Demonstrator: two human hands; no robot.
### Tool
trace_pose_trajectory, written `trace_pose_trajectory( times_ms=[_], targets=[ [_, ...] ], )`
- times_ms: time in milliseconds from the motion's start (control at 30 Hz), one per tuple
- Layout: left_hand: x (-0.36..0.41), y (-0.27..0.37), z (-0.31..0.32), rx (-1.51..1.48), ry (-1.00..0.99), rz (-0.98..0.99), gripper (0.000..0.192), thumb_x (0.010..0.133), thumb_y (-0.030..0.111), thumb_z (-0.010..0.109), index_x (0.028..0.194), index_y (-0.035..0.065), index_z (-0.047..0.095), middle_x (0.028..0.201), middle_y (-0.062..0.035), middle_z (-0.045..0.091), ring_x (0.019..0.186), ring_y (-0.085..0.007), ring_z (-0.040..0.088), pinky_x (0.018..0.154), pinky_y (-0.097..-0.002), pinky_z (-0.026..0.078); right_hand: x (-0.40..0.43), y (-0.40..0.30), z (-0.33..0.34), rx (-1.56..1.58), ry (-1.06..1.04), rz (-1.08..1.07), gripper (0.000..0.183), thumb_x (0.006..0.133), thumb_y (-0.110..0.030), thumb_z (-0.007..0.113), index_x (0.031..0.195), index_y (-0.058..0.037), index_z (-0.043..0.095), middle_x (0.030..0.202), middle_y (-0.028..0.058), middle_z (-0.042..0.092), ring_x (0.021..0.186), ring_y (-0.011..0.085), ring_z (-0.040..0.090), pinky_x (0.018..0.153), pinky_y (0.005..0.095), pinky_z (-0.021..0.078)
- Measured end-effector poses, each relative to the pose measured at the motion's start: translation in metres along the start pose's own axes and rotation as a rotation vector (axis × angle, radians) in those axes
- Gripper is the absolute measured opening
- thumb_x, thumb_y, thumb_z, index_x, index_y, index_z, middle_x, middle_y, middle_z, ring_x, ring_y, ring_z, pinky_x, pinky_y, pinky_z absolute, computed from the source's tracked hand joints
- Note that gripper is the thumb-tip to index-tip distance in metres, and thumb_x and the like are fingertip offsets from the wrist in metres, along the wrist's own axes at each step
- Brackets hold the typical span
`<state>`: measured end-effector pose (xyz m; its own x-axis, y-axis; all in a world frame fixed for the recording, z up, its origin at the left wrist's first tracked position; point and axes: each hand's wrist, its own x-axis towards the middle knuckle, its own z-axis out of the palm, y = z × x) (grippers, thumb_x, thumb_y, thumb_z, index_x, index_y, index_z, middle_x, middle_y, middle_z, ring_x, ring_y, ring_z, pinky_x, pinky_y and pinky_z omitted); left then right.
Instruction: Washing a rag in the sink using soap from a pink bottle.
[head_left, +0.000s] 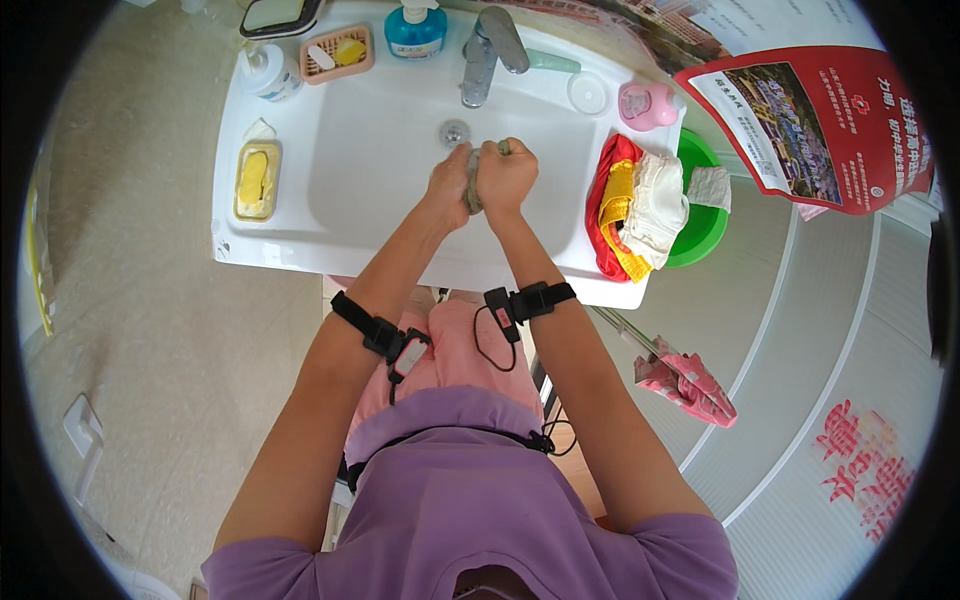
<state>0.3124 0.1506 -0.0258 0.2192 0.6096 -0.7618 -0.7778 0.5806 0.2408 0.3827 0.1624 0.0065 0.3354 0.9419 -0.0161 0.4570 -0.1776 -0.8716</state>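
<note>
Over the basin of a white washbasin (360, 172), my left hand (448, 186) and my right hand (507, 177) are side by side, both clenched on a grey-green cloth (473, 184). The cloth looks bunched and twisted; a strip shows between the fists and a small end pokes out above my right hand. My fingers hide most of it. Just beyond my left hand is the metal drain (454, 133), and farther back stands the chrome faucet (480, 71). I see no water stream under the spout.
Folded red, yellow and white cloths (652, 210) lie on the right rim, beside a green basin (697, 229) and a pink bottle (646, 105). On the left are a yellow soap dish (266, 202), a white pump bottle (271, 73) and a pink soap tray (360, 64). A blue pump bottle (415, 34) stands behind.
</note>
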Motion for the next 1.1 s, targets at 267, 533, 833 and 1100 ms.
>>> trace_pose_trajectory(
  times_ms=[267,533,833,1100],
  targets=[
    [-0.011,0.017,0.006,0.207,0.064,0.047,0.033,0.093,0.040,0.055,0.100,0.0078,0.054,0.098,-0.0070,0.055,0.083,-0.0191,0.058,0.071,-0.0369,0.052,-0.013,0.014,0.001,0.126,0.022,0.089,0.020,0.077,-0.010,0.064,0.063,-0.0024,0.052,0.058,0.0083,0.051,0.053,0.0189,0.046,0.054,0.0367,0.0420],
    [-0.012,0.024,0.003,0.286,-0.071,0.198,0.029,0.092,0.038,0.062,0.101,0.0112,0.053,0.095,-0.0007,0.056,0.088,-0.0137,0.058,0.075,-0.0322,0.051,0.021,0.013,-0.032,0.770,-0.662,0.996,0.027,0.086,-0.026,0.052,0.103,-0.0062,0.060,0.108,0.0100,0.060,0.087,0.0264,0.060,0.079,0.0423,0.0522],
    [-0.014,0.025,-0.012,0.006,-0.256,-0.054,0.020,0.097,0.034,0.056,0.098,0.0138,0.058,0.080,-0.0004,0.058,0.070,-0.0143,0.058,0.060,-0.0304,0.049,-0.055,-0.014,-0.019,0.170,-0.203,-0.299,0.025,0.067,0.005,0.065,0.069,-0.0069,0.044,0.067,0.0086,0.049,0.060,0.0266,0.046,0.054,0.0345,0.0392],
    [-0.020,0.004,0.032,0.076,-0.037,0.144,0.017,0.097,0.023,0.050,0.108,0.0126,0.059,0.088,0.0004,0.058,0.076,-0.0117,0.058,0.065,-0.0299,0.051,0.014,0.001,-0.023,0.206,-0.008,0.113,0.029,0.076,-0.004,0.060,0.056,-0.0020,0.038,0.050,0.0112,0.035,0.045,0.0221,0.031,0.044,0.0353,0.0325]
  ],
)
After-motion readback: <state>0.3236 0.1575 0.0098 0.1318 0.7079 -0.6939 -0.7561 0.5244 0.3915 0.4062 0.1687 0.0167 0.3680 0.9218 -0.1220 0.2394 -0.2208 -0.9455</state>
